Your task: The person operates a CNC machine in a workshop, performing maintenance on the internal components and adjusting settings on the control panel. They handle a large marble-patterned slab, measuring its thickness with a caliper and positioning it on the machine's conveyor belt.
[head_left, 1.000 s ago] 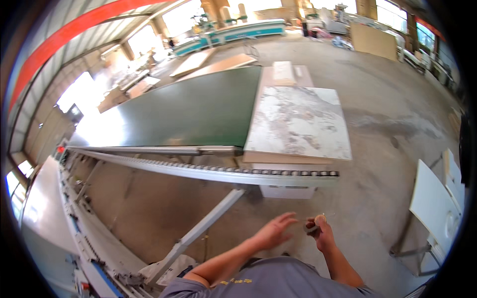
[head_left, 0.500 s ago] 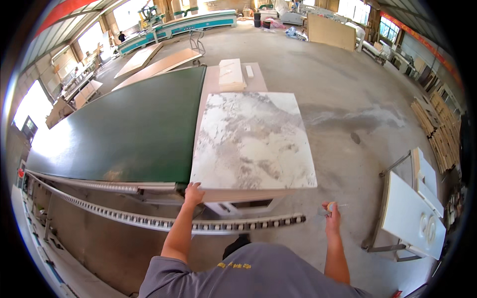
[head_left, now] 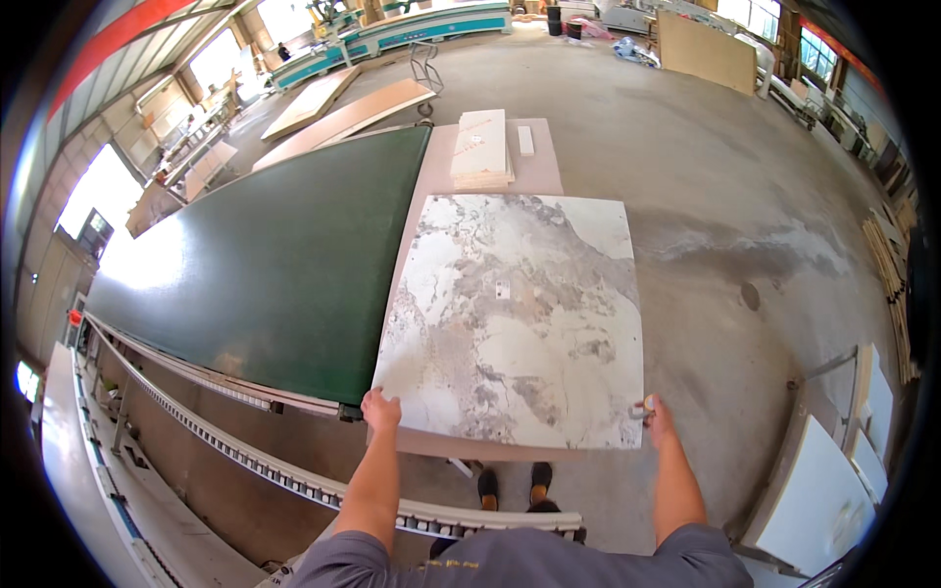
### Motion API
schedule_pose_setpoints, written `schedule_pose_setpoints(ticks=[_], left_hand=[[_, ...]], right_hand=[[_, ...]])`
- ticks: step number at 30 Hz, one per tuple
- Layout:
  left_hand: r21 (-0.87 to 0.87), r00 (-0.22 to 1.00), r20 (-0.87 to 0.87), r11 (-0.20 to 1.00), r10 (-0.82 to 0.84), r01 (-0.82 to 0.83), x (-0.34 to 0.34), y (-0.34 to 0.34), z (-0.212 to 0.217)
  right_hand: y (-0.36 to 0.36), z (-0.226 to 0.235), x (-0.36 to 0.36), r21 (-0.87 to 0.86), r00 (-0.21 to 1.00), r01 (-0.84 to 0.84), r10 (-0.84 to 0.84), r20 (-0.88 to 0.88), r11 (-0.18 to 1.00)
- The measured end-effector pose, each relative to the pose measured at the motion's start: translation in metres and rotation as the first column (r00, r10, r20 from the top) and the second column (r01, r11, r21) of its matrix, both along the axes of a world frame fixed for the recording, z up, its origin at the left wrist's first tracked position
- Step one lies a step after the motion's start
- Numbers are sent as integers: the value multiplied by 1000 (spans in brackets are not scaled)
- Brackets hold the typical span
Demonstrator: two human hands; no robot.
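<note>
Left hand, right hand astride panel

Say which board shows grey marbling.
The large board between the left hand and right hand; the stacked boards and lower-right white panel show no such pattern.

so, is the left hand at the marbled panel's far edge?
No, the left hand is at the near-left corner of the marbled panel.

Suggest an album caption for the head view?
Left hand and right hand at the near corners of a marbled panel beside a green surface.
</note>
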State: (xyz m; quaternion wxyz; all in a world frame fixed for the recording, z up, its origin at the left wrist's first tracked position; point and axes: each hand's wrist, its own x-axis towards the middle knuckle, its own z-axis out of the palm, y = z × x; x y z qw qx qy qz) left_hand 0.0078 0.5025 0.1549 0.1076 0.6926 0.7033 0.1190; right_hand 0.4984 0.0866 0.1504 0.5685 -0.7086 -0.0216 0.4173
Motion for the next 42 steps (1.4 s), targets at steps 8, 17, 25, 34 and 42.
schedule_pose_setpoints(ticks=[8, 17, 25, 34, 42], left_hand=[[-283, 966, -42, 925, 253, -255, -15, -6, 8], [-324, 991, 116, 946, 60, -19, -80, 20, 7], [-380, 967, 256, 921, 18, 84, -87, 47, 123], [-237, 920, 392, 965, -9, 111, -87, 52, 130], [-376, -158, 906, 918, 393, 123, -98, -23, 82]], right_hand=[[-6, -46, -19, 218, 999, 44, -49, 18, 975], [-16, -1, 15, 87, 993, 75, -67, -97, 993], [-7, 116, -15, 36, 983, 80, -73, -166, 996], [-21, 133, -24, 4, 984, 75, -74, -162, 997], [-18, 140, -14, 81, 984, -6, 20, -179, 997]])
